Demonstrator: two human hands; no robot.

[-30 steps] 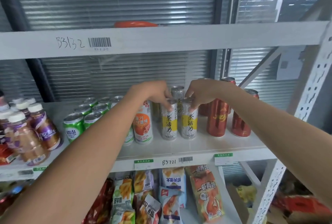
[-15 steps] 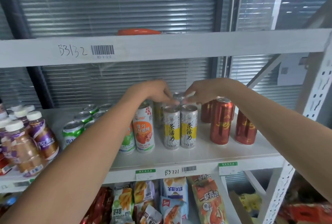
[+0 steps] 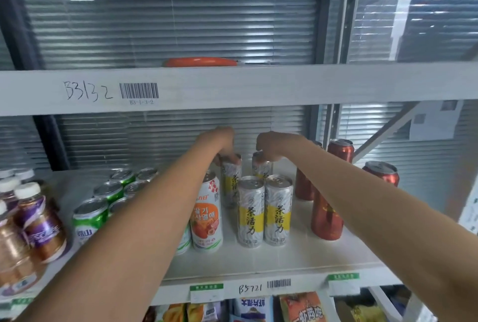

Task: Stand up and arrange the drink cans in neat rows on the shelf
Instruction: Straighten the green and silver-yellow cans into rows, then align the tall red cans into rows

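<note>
At the far shelf, left hand and right hand each gripped a yellow can's top; both cans should be kept upright and aligned behind the near pair.

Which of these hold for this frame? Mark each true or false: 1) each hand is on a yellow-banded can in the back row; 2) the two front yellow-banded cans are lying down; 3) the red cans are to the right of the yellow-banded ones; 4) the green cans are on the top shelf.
1) True: the left hand grips the top of the back left can, and the right hand the back right can.
2) False: the front yellow-banded cans stand upright, side by side.
3) True: the red cans stand to their right.
4) False: the green cans share the middle shelf, at left.
</note>
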